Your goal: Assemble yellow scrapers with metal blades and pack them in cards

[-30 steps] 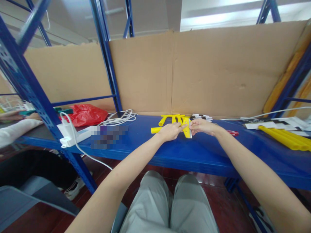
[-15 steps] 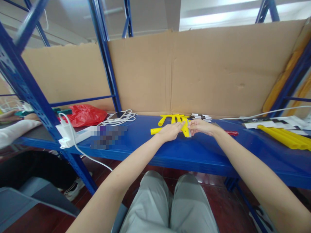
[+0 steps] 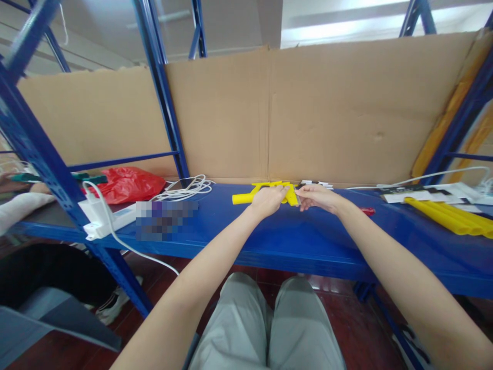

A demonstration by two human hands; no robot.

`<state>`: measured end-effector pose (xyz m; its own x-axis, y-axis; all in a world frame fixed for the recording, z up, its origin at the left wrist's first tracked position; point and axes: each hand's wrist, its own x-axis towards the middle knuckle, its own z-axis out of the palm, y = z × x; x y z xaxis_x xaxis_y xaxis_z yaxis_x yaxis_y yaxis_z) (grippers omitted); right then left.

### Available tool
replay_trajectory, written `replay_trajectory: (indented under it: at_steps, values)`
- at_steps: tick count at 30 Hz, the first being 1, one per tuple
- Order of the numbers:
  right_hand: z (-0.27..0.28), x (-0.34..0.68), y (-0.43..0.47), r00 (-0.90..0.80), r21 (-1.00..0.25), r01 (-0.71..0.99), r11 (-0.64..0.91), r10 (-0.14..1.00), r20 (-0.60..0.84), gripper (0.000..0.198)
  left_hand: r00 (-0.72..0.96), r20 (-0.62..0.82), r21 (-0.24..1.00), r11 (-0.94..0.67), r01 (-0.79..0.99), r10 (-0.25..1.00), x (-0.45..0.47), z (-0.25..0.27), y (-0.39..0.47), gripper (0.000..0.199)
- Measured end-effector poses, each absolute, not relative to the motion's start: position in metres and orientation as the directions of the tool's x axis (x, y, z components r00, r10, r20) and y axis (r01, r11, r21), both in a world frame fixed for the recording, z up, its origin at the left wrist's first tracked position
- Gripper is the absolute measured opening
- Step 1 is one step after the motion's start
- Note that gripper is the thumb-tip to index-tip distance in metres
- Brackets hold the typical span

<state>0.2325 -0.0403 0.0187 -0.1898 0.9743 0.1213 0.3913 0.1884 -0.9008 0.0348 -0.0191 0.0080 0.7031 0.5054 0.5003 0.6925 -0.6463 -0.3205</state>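
My left hand point(image 3: 268, 200) is wrapped round a yellow scraper point(image 3: 242, 199), whose handle sticks out to the left of the hand. The scraper's wide head point(image 3: 291, 197) points right and carries a thin metallic blade along its end. At that end, my right hand point(image 3: 316, 197) pinches the blade between thumb and fingers; the fingertips partly cover it. Just behind the hands lie more yellow scrapers point(image 3: 272, 183), half hidden by the held one. Some white-and-black strips point(image 3: 318, 184) are behind my right hand, and a red tool point(image 3: 367, 210) pokes out beyond my right wrist.
On the right of the blue shelf point(image 3: 308, 241) are several yellow tubes point(image 3: 447, 216) beside white-and-black packs point(image 3: 419, 192). To the left are a white power strip point(image 3: 119, 216), coiled cable point(image 3: 187, 187) and a red bag point(image 3: 131, 184). A co-worker's sleeve point(image 3: 23, 208) shows past the blue post.
The scraper has shifted slightly back toward the cardboard, with its handle now covering more of the scrapers behind. Both hands remain on it, and the view has swung slightly.
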Motion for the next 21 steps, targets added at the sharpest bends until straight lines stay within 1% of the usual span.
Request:
replay_trajectory:
  at_steps: [1, 2, 4, 5, 6, 8, 10, 12, 13, 15, 17, 19, 21]
  values:
    - [0.021, 0.239, -0.039, -0.101, -0.85, 0.494, 0.181, 0.983, 0.151, 0.022, 0.672, 0.527, -0.26, -0.653, 0.711, 0.521, 0.035, 0.01, -0.018, 0.044]
    - [0.022, 0.248, -0.037, 0.023, -0.777, 0.612, 0.15, 0.978, 0.206, 0.02, 0.636, 0.552, -0.191, -0.661, 0.726, 0.539, 0.035, 0.012, -0.018, 0.045]
    - [0.024, 0.268, -0.035, 0.24, -0.573, 0.82, -0.001, 0.909, 0.342, 0.015, 0.56, 0.6, -0.036, -0.679, 0.733, 0.572, 0.036, 0.02, -0.018, 0.043]
    - [0.024, 0.279, -0.034, 0.307, -0.475, 0.875, -0.098, 0.87, 0.386, 0.013, 0.527, 0.615, 0.044, -0.693, 0.72, 0.586, 0.036, 0.025, -0.019, 0.041]
    - [0.023, 0.289, -0.033, 0.341, -0.406, 0.898, -0.17, 0.852, 0.396, 0.014, 0.478, 0.641, 0.127, -0.698, 0.705, 0.6, 0.037, 0.03, -0.02, 0.038]
    - [0.02, 0.305, -0.031, 0.399, -0.333, 0.898, -0.288, 0.853, 0.337, 0.017, 0.352, 0.653, 0.32, -0.666, 0.674, 0.67, 0.041, 0.042, -0.023, 0.027]
    - [0.015, 0.314, -0.03, 0.408, -0.3, 0.896, -0.328, 0.873, 0.265, 0.018, 0.221, 0.579, 0.546, -0.574, 0.609, 0.785, 0.045, 0.051, -0.026, 0.017]
    - [0.011, 0.317, -0.029, 0.403, -0.284, 0.898, -0.335, 0.885, 0.232, 0.018, 0.142, 0.438, 0.775, -0.452, 0.441, 0.888, 0.049, 0.054, -0.028, 0.009]
    - [0.009, 0.318, -0.028, 0.403, -0.277, 0.899, -0.339, 0.887, 0.225, 0.018, 0.137, 0.349, 0.862, -0.375, 0.342, 0.927, 0.051, 0.053, -0.028, 0.01]
    - [0.006, 0.317, -0.026, 0.404, -0.258, 0.902, -0.347, 0.888, 0.221, 0.019, 0.194, 0.201, 0.962, -0.231, 0.145, 0.96, 0.052, 0.049, -0.029, 0.017]
    - [0.004, 0.316, -0.024, 0.403, -0.23, 0.906, -0.354, 0.889, 0.218, 0.019, 0.265, 0.099, 0.995, -0.101, -0.007, 0.959, 0.051, 0.043, -0.028, 0.023]
    - [0.003, 0.314, -0.022, 0.396, -0.196, 0.913, -0.357, 0.891, 0.22, 0.019, 0.312, 0.024, 0.996, 0.004, -0.089, 0.95, 0.05, 0.038, -0.026, 0.024]
    - [0.003, 0.311, -0.02, 0.384, -0.164, 0.921, -0.354, 0.897, 0.22, 0.02, 0.345, -0.03, 0.987, 0.081, -0.135, 0.938, 0.049, 0.035, -0.023, 0.023]
